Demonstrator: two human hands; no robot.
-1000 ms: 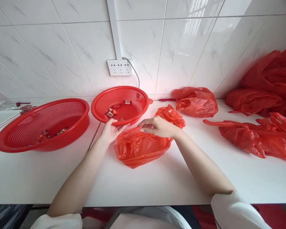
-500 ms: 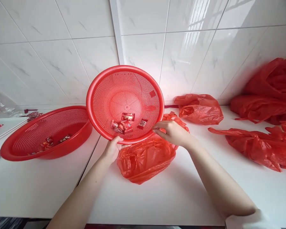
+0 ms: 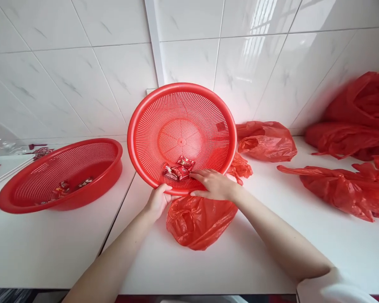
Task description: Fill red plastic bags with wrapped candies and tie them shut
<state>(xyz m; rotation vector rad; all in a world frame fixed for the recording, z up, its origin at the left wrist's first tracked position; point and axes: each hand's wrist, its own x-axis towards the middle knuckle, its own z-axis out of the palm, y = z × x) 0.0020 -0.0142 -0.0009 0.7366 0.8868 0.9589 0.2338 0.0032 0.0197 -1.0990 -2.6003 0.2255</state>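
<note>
A round red perforated basket [image 3: 189, 126] is tipped up on edge, its inside facing me. My left hand [image 3: 158, 202] grips its lower rim, fingers closed round it. Several small red-wrapped candies [image 3: 177, 169] lie heaped at the low side inside the basket. My right hand [image 3: 212, 184] reaches into the basket with its fingers stretched toward the candies and touching them. Below both hands a crumpled red plastic bag [image 3: 200, 221] lies on the white counter [image 3: 208, 265].
A second, larger red basket [image 3: 61, 172] with a few candies stands on the counter at the left. More red plastic bags [image 3: 267, 141] lie at the back and bags [image 3: 344, 185] at the right. The tiled wall rises close behind.
The basket was lifted off the counter and tipped toward me, and the candies slid down to its low edge. My right hand left the bag and moved into the basket onto the candies.
</note>
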